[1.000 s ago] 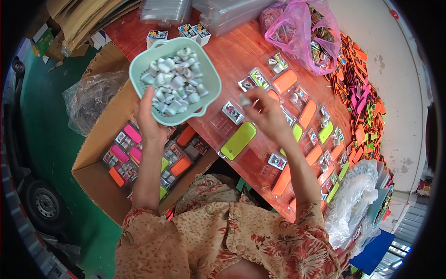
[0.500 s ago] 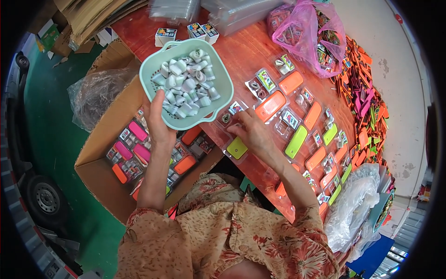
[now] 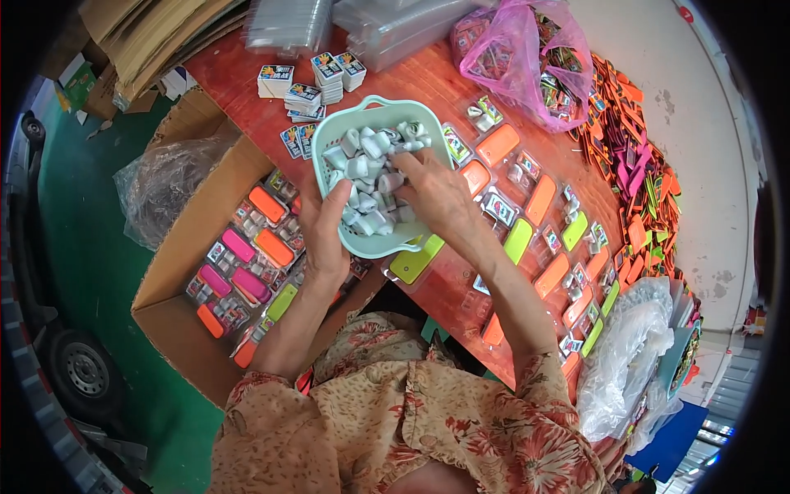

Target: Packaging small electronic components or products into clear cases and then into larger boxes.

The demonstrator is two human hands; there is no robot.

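So we've got our left hand [image 3: 325,226] gripping a mint-green plastic basket [image 3: 332,136] by its left side, thumb hooked over the rim, right around the left edge of the red surface [image 3: 411,82]. Our right hand [image 3: 440,193] is dipped in from the other side, fingers curled down into the grey-and-white rolls [image 3: 374,146]; can't tell if it's actually pinching one. A lime-green case [image 3: 415,259] pokes out from behind the basket's lower right, and card stacks [image 3: 276,81] sit past its upper left. Below left of us there's an open cardboard box [image 3: 177,346] with loads of colourful packs [image 3: 267,202] inside.
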